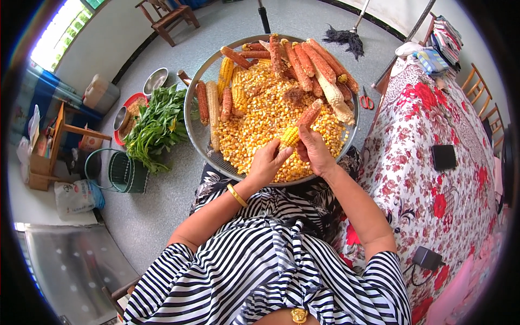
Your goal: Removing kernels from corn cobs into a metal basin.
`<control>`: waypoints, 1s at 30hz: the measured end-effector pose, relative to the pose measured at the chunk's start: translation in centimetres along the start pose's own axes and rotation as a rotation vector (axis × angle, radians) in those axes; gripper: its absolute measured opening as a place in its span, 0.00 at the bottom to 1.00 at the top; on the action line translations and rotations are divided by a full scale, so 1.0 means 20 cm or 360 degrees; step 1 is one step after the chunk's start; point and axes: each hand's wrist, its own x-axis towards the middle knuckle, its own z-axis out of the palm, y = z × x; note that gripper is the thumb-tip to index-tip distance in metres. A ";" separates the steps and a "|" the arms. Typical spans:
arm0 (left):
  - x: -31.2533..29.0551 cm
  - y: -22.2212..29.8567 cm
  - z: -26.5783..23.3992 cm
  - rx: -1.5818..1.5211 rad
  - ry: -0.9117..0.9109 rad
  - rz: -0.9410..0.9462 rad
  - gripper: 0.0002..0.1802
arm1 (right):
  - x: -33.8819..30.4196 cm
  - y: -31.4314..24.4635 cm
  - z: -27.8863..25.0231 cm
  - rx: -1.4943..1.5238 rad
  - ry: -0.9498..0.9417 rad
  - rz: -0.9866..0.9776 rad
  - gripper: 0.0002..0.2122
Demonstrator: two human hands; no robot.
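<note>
Over the round metal mesh tray (189,127) on my lap, both of my hands work at corn. My left hand (265,162) has its fingers and thumb around the lower end of a corn cob (290,137) covered in yellow kernels. My right hand (317,151) is closed with the thumb raised, against a bare reddish cob length (310,112) in line with the yellow part. The thumb covers where they meet, so I cannot tell whether it is one cob. Loose kernels (246,143) lie below. Stripped cobs (303,59) and some yellow ears (225,75) rest around the rim.
Leafy greens (160,124), a red basin (135,101), a metal bowl (156,80) and a green basket (125,170) are on the floor at left. A flower-patterned bed (411,189) stands close at right, with red-handled scissors (367,101) beside it. A mop (346,40) lies beyond.
</note>
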 end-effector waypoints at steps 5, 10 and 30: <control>-0.01 -0.01 0.00 -0.0483 -0.0169 -0.0231 0.23 | -0.01 0.01 0.02 0.0023 0.0014 -0.0015 0.18; -0.01 0.01 0.00 -0.0580 -0.0349 -0.0343 0.23 | -0.01 0.05 0.03 0.0063 0.0049 -0.0004 0.17; -0.03 0.02 0.00 -0.1219 -0.0418 -0.0681 0.21 | 0.00 0.11 0.03 0.0185 -0.0016 0.0061 0.17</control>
